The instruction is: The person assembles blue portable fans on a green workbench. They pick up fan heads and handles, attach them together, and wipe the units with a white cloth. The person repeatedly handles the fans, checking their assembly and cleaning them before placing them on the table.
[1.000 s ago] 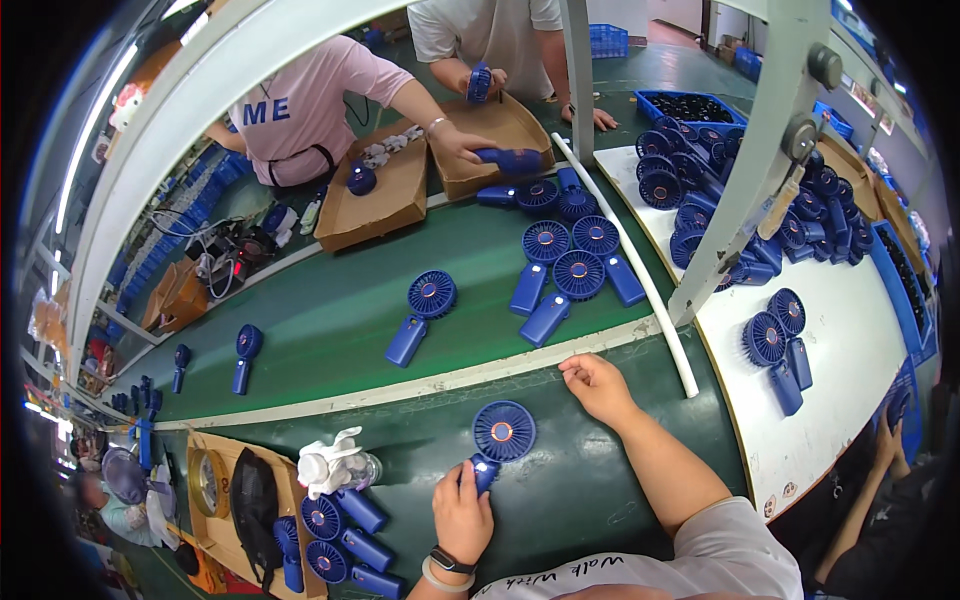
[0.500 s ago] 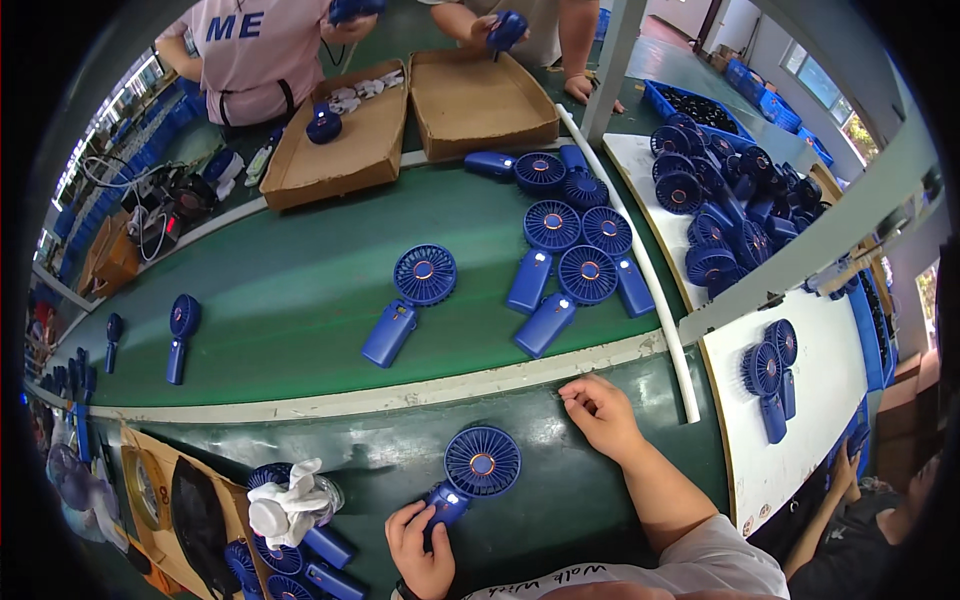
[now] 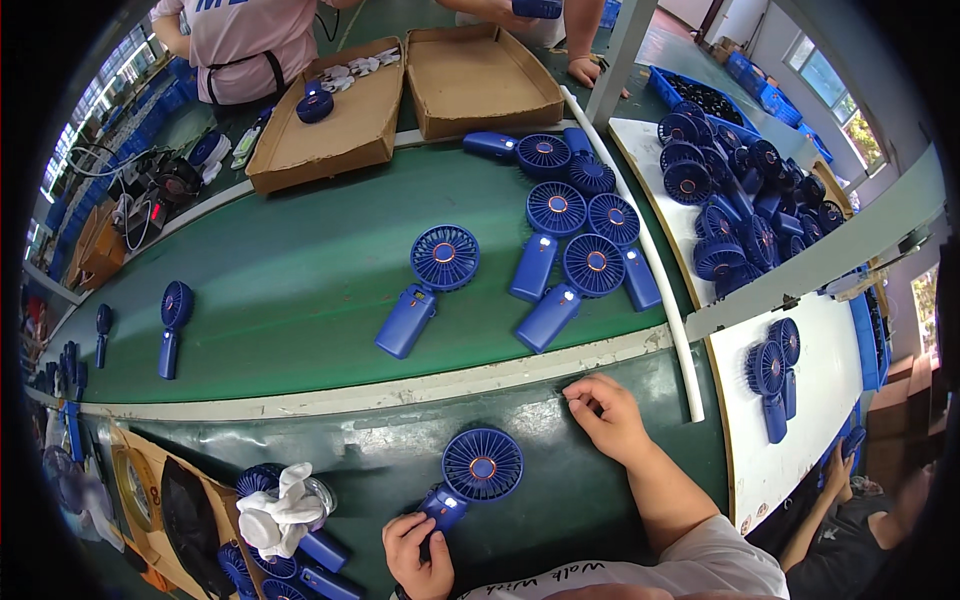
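Note:
A blue handheld fan [image 3: 482,466] with a round grille lies on the dark green bench in front of me. My left hand [image 3: 416,556] is closed around its handle, and a small light shows on the handle near the fingers. To the right, my right hand [image 3: 606,418] rests by the pale rail, fingers curled in and nothing visible in them. Beyond the rail, a single blue fan [image 3: 445,258] lies on the green belt. Several more blue fans [image 3: 594,266] are bunched at the belt's right end, some overlapping.
A white tube [image 3: 650,270] crosses the belt's right end. White boards on the right hold a heap of fans [image 3: 725,190] and a pair [image 3: 768,370]. Cardboard trays [image 3: 485,85] stand beyond the belt, near two people. Left of me, a white cloth [image 3: 285,515] covers a container beside more fans.
The single fan on the belt has shifted right, toward the bunch. The view has tilted slightly. Both my hands and the held fan have stayed almost still.

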A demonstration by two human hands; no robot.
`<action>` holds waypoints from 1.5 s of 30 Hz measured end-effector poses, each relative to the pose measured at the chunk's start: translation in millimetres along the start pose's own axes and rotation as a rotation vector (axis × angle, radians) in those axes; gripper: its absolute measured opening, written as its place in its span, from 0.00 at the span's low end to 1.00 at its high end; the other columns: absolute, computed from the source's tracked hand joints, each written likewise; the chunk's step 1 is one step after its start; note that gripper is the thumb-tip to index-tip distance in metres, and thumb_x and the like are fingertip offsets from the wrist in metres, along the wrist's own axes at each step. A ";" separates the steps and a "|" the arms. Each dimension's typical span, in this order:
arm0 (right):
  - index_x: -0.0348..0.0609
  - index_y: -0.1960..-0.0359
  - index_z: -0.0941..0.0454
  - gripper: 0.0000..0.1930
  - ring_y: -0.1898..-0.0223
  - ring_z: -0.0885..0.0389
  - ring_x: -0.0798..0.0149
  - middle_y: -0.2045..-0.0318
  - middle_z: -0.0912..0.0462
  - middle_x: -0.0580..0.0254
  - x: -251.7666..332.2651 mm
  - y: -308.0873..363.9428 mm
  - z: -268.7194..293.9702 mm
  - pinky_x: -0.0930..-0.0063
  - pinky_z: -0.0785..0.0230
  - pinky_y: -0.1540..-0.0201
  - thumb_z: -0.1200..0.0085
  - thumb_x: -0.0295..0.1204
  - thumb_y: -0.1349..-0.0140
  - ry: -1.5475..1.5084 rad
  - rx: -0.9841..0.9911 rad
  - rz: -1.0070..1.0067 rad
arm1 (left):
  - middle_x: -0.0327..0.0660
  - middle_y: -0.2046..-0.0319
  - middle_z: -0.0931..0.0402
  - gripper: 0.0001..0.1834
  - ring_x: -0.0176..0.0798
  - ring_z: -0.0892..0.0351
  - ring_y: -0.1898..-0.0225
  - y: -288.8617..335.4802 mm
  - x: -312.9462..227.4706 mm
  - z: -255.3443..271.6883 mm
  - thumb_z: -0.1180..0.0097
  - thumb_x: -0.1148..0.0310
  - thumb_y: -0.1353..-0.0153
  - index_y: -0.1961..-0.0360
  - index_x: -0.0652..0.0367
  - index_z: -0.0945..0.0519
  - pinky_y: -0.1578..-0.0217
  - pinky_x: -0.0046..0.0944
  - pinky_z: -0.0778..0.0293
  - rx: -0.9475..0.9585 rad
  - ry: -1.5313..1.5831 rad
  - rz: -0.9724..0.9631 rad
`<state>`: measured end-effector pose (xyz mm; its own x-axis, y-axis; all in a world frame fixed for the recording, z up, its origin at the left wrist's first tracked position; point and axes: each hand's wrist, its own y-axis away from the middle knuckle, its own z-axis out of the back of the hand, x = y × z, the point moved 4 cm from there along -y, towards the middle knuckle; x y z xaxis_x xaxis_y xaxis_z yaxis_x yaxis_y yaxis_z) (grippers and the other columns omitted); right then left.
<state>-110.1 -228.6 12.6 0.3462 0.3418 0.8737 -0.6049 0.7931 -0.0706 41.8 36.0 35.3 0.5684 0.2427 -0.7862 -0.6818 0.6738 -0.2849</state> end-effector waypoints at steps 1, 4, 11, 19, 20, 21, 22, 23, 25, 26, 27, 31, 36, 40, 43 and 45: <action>0.41 0.65 0.22 0.06 0.77 0.26 0.71 0.72 0.23 0.65 -0.8 -0.6 0.2 0.80 0.32 0.72 0.45 0.21 0.45 -0.001 -0.004 -0.006 | 0.49 0.61 0.27 0.15 0.50 0.29 0.59 -0.4 -1.2 -1.5 0.42 0.79 0.56 0.63 0.62 0.24 0.55 0.45 0.33 0.046 -0.028 -0.008; 0.41 0.66 0.22 0.05 0.77 0.26 0.71 0.73 0.23 0.65 -5.2 -2.3 -0.4 0.80 0.33 0.73 0.45 0.21 0.45 -0.015 -0.021 -0.015 | 0.50 0.56 0.30 0.21 0.52 0.32 0.55 -3.5 -8.8 -6.1 0.39 0.78 0.59 0.59 0.62 0.24 0.52 0.47 0.36 0.171 -0.125 -0.018; 0.43 0.66 0.21 0.05 0.77 0.27 0.71 0.73 0.22 0.63 -15.4 -1.1 0.3 0.78 0.34 0.73 0.44 0.23 0.45 -0.060 -0.084 -0.013 | 0.52 0.52 0.34 0.32 0.57 0.35 0.52 4.9 -2.6 -13.9 0.38 0.78 0.57 0.46 0.64 0.32 0.50 0.50 0.38 0.207 -0.230 -0.045; 0.45 0.67 0.22 0.06 0.75 0.24 0.64 0.71 0.22 0.63 10.6 -1.0 -15.0 0.70 0.31 0.68 0.46 0.25 0.47 0.214 -0.121 0.115 | 0.53 0.51 0.32 0.27 0.52 0.31 0.56 11.5 1.9 -8.5 0.45 0.70 0.44 0.43 0.65 0.35 0.53 0.45 0.33 0.169 -0.217 -0.172; 0.45 0.64 0.23 0.09 0.69 0.23 0.61 0.67 0.22 0.61 14.5 -2.7 -14.3 0.69 0.30 0.66 0.47 0.23 0.48 0.179 -0.078 0.098 | 0.52 0.51 0.32 0.26 0.49 0.30 0.58 14.3 6.2 -11.5 0.47 0.69 0.41 0.42 0.65 0.36 0.56 0.42 0.32 0.201 0.112 -0.018; 0.44 0.63 0.23 0.11 0.64 0.23 0.58 0.65 0.23 0.59 22.7 -7.1 -12.8 0.68 0.30 0.63 0.48 0.22 0.50 0.259 -0.122 0.280 | 0.50 0.51 0.31 0.26 0.47 0.29 0.59 19.1 9.6 -15.6 0.48 0.67 0.39 0.42 0.65 0.36 0.58 0.39 0.30 0.225 0.437 0.139; 0.44 0.61 0.24 0.13 0.60 0.24 0.56 0.63 0.24 0.58 29.1 -13.8 -12.6 0.67 0.30 0.61 0.49 0.20 0.51 0.334 -0.164 0.464 | 0.49 0.51 0.31 0.25 0.44 0.28 0.60 22.1 11.0 -17.8 0.50 0.65 0.37 0.41 0.65 0.37 0.61 0.36 0.29 0.240 0.762 0.297; 0.44 0.60 0.25 0.15 0.57 0.25 0.55 0.61 0.24 0.58 31.4 -25.4 -14.5 0.65 0.31 0.58 0.50 0.20 0.52 0.472 -0.130 0.551 | 0.46 0.52 0.30 0.25 0.36 0.28 0.64 20.6 7.1 -19.1 0.57 0.55 0.33 0.42 0.62 0.38 0.72 0.29 0.31 0.333 0.924 0.341; 0.45 0.57 0.26 0.18 0.52 0.28 0.56 0.58 0.26 0.60 29.7 -50.1 -12.6 0.63 0.33 0.54 0.51 0.20 0.53 0.719 -0.079 0.652 | 0.46 0.54 0.31 0.26 0.36 0.29 0.66 21.7 6.6 -23.3 0.61 0.50 0.33 0.43 0.60 0.38 0.75 0.28 0.33 0.415 1.241 0.460; 0.46 0.55 0.26 0.18 0.50 0.29 0.57 0.56 0.26 0.61 25.9 -61.3 -14.5 0.63 0.34 0.52 0.51 0.22 0.51 0.818 -0.057 0.667 | 0.46 0.55 0.31 0.27 0.36 0.30 0.67 22.0 6.6 -24.4 0.63 0.48 0.32 0.44 0.59 0.38 0.77 0.28 0.34 0.453 1.397 0.517; 0.47 0.54 0.26 0.18 0.49 0.30 0.59 0.55 0.26 0.62 23.2 -71.2 -15.5 0.62 0.35 0.51 0.52 0.24 0.50 0.898 -0.004 0.640 | 0.44 0.57 0.33 0.31 0.36 0.33 0.68 21.1 7.0 -25.4 0.66 0.42 0.34 0.43 0.57 0.39 0.80 0.27 0.36 0.479 1.424 0.568; 0.51 0.55 0.25 0.15 0.51 0.30 0.61 0.56 0.26 0.66 26.9 -100.0 -15.1 0.62 0.37 0.55 0.53 0.27 0.45 1.191 0.204 0.573 | 0.44 0.54 0.31 0.27 0.37 0.30 0.65 20.8 15.2 -25.8 0.66 0.44 0.34 0.43 0.51 0.39 0.78 0.29 0.34 0.517 1.732 0.643; 0.51 0.62 0.27 0.12 0.52 0.31 0.59 0.59 0.28 0.63 82.6 -44.9 -21.8 0.64 0.38 0.57 0.50 0.28 0.50 1.099 0.076 0.883 | 0.46 0.44 0.35 0.28 0.44 0.28 0.55 22.1 20.7 -22.1 0.65 0.49 0.32 0.39 0.55 0.40 0.69 0.37 0.25 0.464 1.748 0.557; 0.52 0.64 0.26 0.10 0.49 0.32 0.59 0.57 0.27 0.65 95.4 38.4 -26.4 0.64 0.38 0.53 0.51 0.31 0.50 1.068 0.341 0.984 | 0.51 0.42 0.38 0.24 0.49 0.27 0.50 20.6 16.9 -20.5 0.65 0.54 0.31 0.38 0.54 0.43 0.64 0.44 0.21 0.485 1.837 0.498; 0.52 0.61 0.26 0.12 0.46 0.33 0.56 0.53 0.28 0.62 83.0 83.1 -22.7 0.60 0.39 0.45 0.51 0.30 0.50 1.005 0.477 0.952 | 0.52 0.42 0.38 0.25 0.49 0.27 0.50 21.2 15.4 -20.1 0.66 0.54 0.31 0.38 0.54 0.44 0.63 0.44 0.20 0.494 1.840 0.481; 0.51 0.59 0.25 0.13 0.43 0.35 0.55 0.51 0.29 0.63 75.9 105.5 -19.9 0.58 0.42 0.40 0.52 0.30 0.48 0.994 0.514 0.871 | 0.52 0.42 0.38 0.24 0.49 0.27 0.49 21.8 17.6 -20.6 0.66 0.54 0.31 0.39 0.54 0.43 0.62 0.44 0.20 0.500 1.842 0.483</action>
<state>-133.4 -108.9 61.8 -0.0449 0.9965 -0.0707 -0.9983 -0.0474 -0.0342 27.3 40.6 4.0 -0.9056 -0.2395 -0.3500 -0.2506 0.9680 -0.0140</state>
